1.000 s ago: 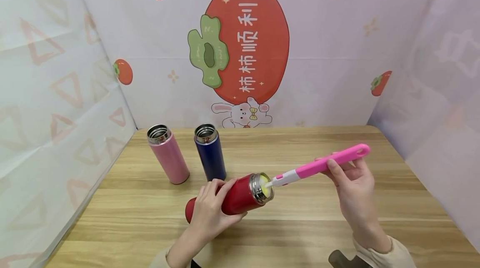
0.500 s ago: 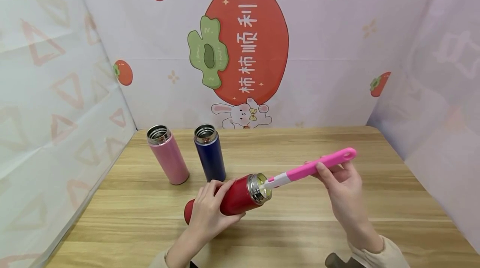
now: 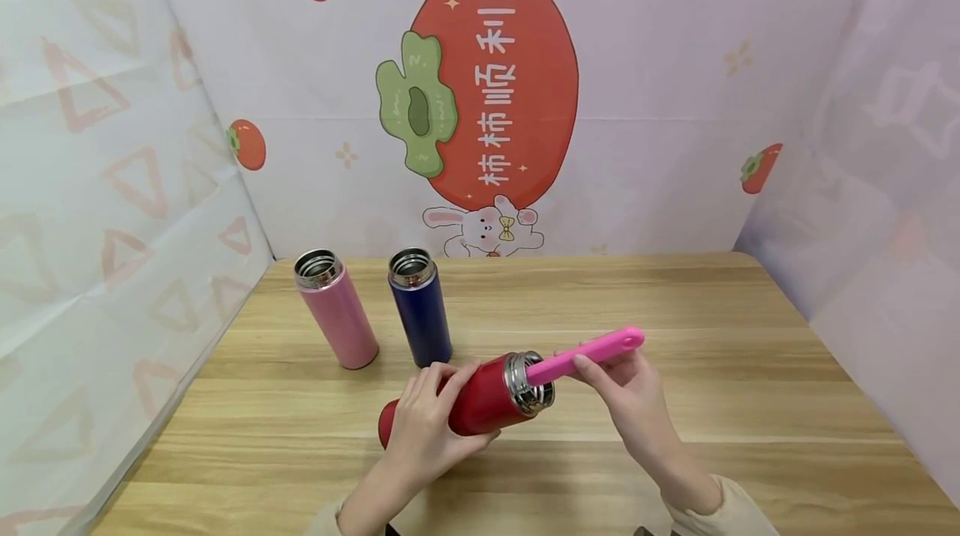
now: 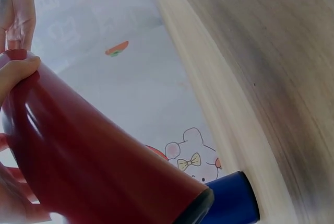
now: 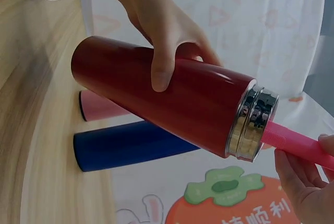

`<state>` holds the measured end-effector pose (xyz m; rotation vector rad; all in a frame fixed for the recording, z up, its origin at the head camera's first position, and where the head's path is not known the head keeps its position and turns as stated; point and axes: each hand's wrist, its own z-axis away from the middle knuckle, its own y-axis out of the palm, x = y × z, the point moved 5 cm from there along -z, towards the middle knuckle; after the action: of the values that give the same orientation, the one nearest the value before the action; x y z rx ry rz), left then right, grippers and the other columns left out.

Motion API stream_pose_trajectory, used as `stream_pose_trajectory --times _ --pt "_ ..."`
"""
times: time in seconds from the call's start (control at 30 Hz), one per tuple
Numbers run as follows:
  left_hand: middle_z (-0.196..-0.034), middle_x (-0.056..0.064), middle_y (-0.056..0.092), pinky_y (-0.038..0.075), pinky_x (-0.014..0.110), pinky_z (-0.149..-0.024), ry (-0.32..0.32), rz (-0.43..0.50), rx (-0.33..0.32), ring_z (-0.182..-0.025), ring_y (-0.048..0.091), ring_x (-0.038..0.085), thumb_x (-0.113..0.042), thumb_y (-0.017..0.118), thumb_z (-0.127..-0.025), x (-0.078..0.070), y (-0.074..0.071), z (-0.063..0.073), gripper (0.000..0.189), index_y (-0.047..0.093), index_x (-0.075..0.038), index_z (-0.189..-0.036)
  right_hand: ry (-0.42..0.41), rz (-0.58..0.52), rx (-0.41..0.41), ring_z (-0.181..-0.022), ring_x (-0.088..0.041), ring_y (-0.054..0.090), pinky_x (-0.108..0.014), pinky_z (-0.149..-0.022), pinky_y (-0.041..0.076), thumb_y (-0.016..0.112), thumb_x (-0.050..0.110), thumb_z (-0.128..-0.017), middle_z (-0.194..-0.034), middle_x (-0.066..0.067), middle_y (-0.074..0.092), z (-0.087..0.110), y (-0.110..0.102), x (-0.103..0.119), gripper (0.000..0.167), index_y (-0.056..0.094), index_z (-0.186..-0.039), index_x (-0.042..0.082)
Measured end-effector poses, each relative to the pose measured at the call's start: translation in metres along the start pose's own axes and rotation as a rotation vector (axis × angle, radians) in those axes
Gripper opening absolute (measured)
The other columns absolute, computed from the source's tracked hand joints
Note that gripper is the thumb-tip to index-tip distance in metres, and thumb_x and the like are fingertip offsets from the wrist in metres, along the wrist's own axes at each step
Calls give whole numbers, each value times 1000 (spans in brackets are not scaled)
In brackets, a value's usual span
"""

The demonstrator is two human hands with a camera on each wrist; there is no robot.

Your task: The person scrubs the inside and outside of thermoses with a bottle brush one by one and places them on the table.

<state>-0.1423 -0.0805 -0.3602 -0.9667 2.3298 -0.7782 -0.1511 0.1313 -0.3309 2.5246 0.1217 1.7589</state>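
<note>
A red thermos bottle [image 3: 487,396] lies tilted in my left hand [image 3: 429,428], its steel mouth [image 3: 531,383] facing right. The left thumb and fingers [image 5: 164,62] curl round its body. My right hand [image 3: 630,403] pinches the pink handle [image 3: 588,355] of a bottle brush, whose front part is hidden inside the bottle. In the right wrist view the pink handle [image 5: 292,143] enters the steel neck [image 5: 253,125]. The left wrist view shows the red body [image 4: 99,156] from its base end, the right hand [image 4: 18,15] beyond it.
A pink bottle [image 3: 341,315] and a dark blue bottle [image 3: 422,311] stand uncapped on the wooden table [image 3: 675,303], behind and left of the red one. A printed cloth [image 3: 645,102] hangs at the back and sides.
My right hand has moved left and down, pushing the brush deeper into the red bottle, so its white section no longer shows. The left hand and bottle have shifted slightly.
</note>
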Motion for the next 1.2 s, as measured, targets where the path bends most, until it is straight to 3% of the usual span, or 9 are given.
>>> stream_pose_trajectory --times 0.23,0.4,0.47,0.63,0.73,0.9,1.2 --pt "-92 0 52 44 32 -67 10 10 -3 -80 51 14 -39 83 -48 0 1 0 76 54 -19 -115 -15 -9 -12 -79 -17 65 -30 -75 49 56 -2 -84 -87 -6 66 0 -7 -6 17 50 -98 -7" --pt "-93 0 52 44 31 -67 12 9 -9 -80 51 13 -38 83 -48 1 0 1 76 54 -20 -116 -121 -103 30 -81 -27 64 -32 -74 50 51 -6 -85 -93 -18 64 -7 -26 -35 21 49 -106 -9" --pt "-93 0 52 44 31 -66 10 5 -13 -80 51 13 -38 83 -47 1 0 1 77 54 -20 -116 -134 -121 23 -82 -30 63 -33 -74 49 51 -5 -85 -93 -21 63 -8 -29 -35 21 48 -105 -9" --pt "-93 0 52 44 31 -67 6 -2 -3 -80 51 13 -38 82 -48 2 -1 2 78 53 -21 -119 -102 -111 -35 -82 -23 64 -34 -76 47 54 0 -85 -90 -13 66 -6 -25 2 17 48 -98 -9" --pt "-94 0 52 45 31 -67 4 -4 11 -81 51 14 -39 82 -49 3 -1 3 77 53 -21 -118 -126 -172 -35 -82 -19 64 -31 -76 47 49 -7 -86 -89 -9 67 -7 -28 16 11 50 -96 -5" --pt "-94 0 52 44 31 -66 13 -11 5 -79 52 14 -38 82 -48 5 -4 5 76 54 -20 -116 -173 -289 -47 -83 -20 64 -32 -77 46 44 -13 -86 -87 -11 66 -9 -37 27 16 50 -96 -3" --pt "-94 0 52 43 29 -64 28 -6 1 -79 51 13 -38 82 -48 5 -11 6 77 54 -21 -117 -218 -382 -84 -80 -25 65 -34 -74 48 43 -16 -84 -83 -15 65 -10 -47 40 14 50 -94 -8"
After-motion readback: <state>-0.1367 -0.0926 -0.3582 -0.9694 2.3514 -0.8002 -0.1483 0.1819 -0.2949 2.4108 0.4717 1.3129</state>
